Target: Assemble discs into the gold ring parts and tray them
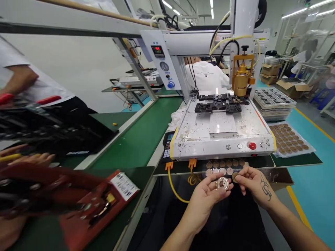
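Observation:
My left hand [206, 191] grips a shiny round metal ring-shaped part [222, 183] with an opening in its middle, between thumb and fingers. Close beside it on the right, my right hand [255, 183] pinches a small brown round disc [235, 177] by its edge. The two pieces are apart. Just beyond my hands, several brown and pale round discs [222, 163] lie in rows on the dark table edge in front of the machine. What is on the far side of the ring is hidden.
Ahead stands a white bench machine [199, 146] with a gold head [240, 82] over a black fixture [218, 104]. A sheet of brown discs [290, 139] and stacked trays [273, 101] stand at right. At left are a red hand press [104, 205] and a co-worker's hand [34, 158].

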### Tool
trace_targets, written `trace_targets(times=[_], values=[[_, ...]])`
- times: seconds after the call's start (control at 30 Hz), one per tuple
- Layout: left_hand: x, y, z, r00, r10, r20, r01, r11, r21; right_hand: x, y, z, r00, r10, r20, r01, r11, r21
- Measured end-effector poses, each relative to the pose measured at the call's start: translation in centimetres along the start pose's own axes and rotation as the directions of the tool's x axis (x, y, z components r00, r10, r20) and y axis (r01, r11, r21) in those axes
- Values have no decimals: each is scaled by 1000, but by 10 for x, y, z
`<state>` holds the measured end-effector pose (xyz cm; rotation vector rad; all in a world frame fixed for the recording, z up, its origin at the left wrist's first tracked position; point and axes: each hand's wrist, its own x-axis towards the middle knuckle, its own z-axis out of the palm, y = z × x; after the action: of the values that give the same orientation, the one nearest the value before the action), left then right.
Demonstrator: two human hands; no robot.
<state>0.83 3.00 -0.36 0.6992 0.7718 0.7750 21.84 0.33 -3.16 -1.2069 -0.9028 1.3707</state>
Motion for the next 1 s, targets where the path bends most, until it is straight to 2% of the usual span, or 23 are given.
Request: trace_targets(times=[0.2, 0.4, 0.53, 0.63, 0.7, 0.8, 1.0], values=[[-15, -1, -6, 999, 22, 38, -20, 999, -49, -9, -1, 4, 997, 9, 77, -6, 999, -33], [-25, -4, -9, 997, 51, 60, -48, 998, -50, -25, -9, 10, 975, 99, 198, -106, 994, 26], [-29, -4, -9, 996, 67, 58, -65, 997, -28, -27, -13, 15, 971, 123, 205, -112, 992, -65], [-31, -5, -10, 995, 79, 54, -79, 997, -14, -27, -21, 19, 984, 81, 158, -44, 974, -222], [-32, -6, -10, 994, 90, 54, -90, 996, -3, -27, -26, 23, 991, -31, 133, 72, 944, -321], [-33, -9, -10, 993, 108, 52, -108, 994, 11, -27, -30, 31, 976, -164, 145, 209, 891, -403], [-35, -14, -7, 991, 121, 58, -122, 992, 13, -29, -27, 40, 971, -144, 193, 210, 897, -388]])
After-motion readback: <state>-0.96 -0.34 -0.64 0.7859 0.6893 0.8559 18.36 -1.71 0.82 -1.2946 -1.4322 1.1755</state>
